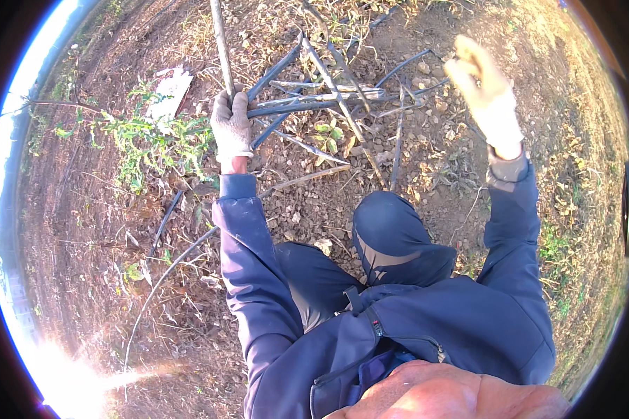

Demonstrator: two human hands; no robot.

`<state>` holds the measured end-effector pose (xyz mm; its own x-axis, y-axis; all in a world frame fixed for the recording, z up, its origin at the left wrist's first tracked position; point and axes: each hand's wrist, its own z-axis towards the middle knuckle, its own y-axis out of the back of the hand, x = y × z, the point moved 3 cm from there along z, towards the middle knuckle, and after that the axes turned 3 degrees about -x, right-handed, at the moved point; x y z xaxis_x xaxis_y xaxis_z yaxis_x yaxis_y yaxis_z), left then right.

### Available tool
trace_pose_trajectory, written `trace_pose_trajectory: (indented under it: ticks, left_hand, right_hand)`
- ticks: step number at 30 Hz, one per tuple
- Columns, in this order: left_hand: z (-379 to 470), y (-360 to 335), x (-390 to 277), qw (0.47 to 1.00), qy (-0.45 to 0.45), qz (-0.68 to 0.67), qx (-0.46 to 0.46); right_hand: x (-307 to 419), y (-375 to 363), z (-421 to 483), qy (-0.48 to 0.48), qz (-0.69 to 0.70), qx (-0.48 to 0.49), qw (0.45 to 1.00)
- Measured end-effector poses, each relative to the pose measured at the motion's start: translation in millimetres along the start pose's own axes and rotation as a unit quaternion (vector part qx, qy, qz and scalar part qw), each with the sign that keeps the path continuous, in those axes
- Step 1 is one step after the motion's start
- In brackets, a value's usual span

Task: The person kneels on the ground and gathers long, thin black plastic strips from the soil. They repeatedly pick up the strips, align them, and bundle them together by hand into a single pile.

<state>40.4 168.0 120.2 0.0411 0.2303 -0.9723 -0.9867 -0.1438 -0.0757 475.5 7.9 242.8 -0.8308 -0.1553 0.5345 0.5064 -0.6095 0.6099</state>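
Note:
My left hand (231, 118), in a pale knit work glove, is closed around a grey wooden stick (219, 42) that points up out of the fist. The ends of dark sticks (293, 107) reach the fist from the right; whether it grips them too I cannot tell. My right hand (477, 73), in the same kind of glove, is raised at the upper right, somewhat blurred, its fingers apart and nothing seen in them. Between the hands, a loose pile of dry sticks (322, 68) lies crossed on the soil, with a small green-leaved plant (329, 132) among them.
A leafy green weed (147, 136) grows left of my left hand, by a flat whitish scrap (170, 91). A long thin curved stem (157, 285) lies on the soil at the left. My bent knee (393, 225) is just below the pile. Dry leaves and clods cover the ground.

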Motion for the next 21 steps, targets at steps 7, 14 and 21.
trace_pose_trajectory:
  ticks: [7, 14, 21]
  left_hand:
    - [-21.3, -23.6, -36.1, 0.995, -0.008, -0.070, 0.074]
    - [-43.7, -14.6, -69.0, 0.965, 0.050, -0.237, 0.095]
    - [-44.8, -7.4, -80.5, 0.889, 0.074, -0.429, 0.141]
  right_hand:
    - [23.5, -192.7, -69.3, 0.077, -0.009, 0.246, 0.966]
    - [24.0, -264.4, -50.7, 0.146, 0.018, 0.240, 0.960]
    - [22.9, -262.8, -41.9, 0.113, 0.131, 0.294, 0.940]
